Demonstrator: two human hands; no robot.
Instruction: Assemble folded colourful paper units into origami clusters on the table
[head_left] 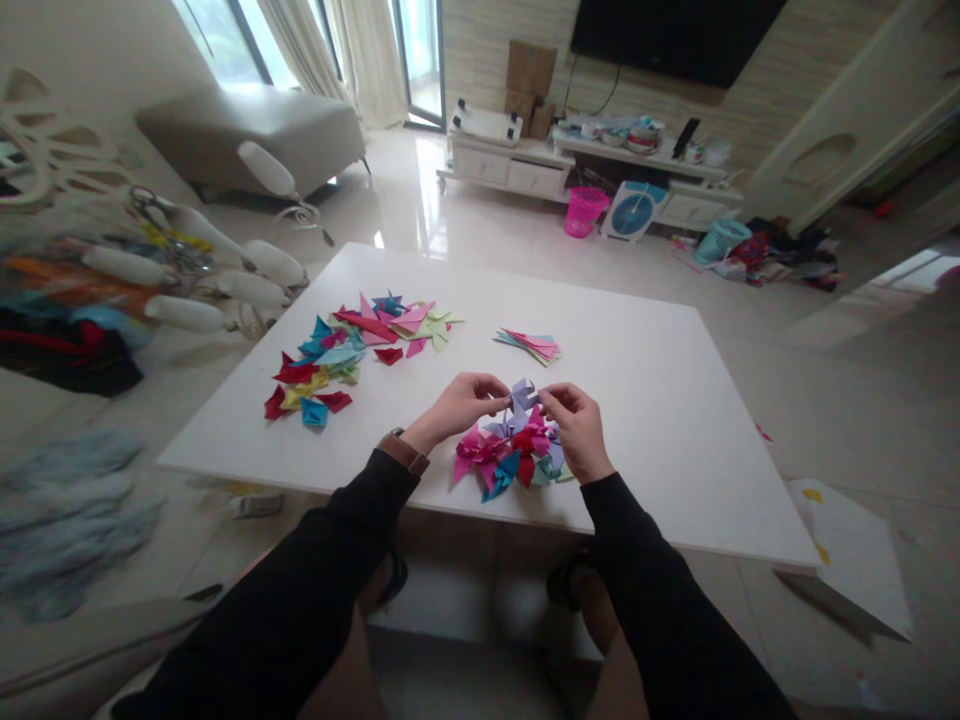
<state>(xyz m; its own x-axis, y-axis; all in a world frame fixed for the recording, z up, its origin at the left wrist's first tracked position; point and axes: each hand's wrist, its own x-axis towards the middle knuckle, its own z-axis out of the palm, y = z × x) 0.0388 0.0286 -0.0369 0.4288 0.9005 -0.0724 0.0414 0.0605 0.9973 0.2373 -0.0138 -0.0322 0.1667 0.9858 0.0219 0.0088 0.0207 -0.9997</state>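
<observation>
Lavender folded paper (523, 394): held up between the two hands, just above the near pile, its folds standing out at several angles.
Left hand (471, 402): thumb and fingers pinched narrow on the paper's left side; a brown strap (403, 452) circles the wrist.
Right hand (577, 425): thumb and forefinger drawn together at the paper's right edge.
Near pile (491, 448): directly below the hands, folded pieces in magenta, red, blue, lavender and pale green, overlapping.
Paper strips (531, 345): just beyond the hands, fanned in a small stack, pink and green among them.
Far heap (367, 325): beyond and left of the left hand, many-coloured folded pieces lying loosely together.
White table (652, 400): under the hands and all the paper.
Pink basket (585, 212): on the floor well beyond the hands, beside a blue-fronted fan (634, 212).
</observation>
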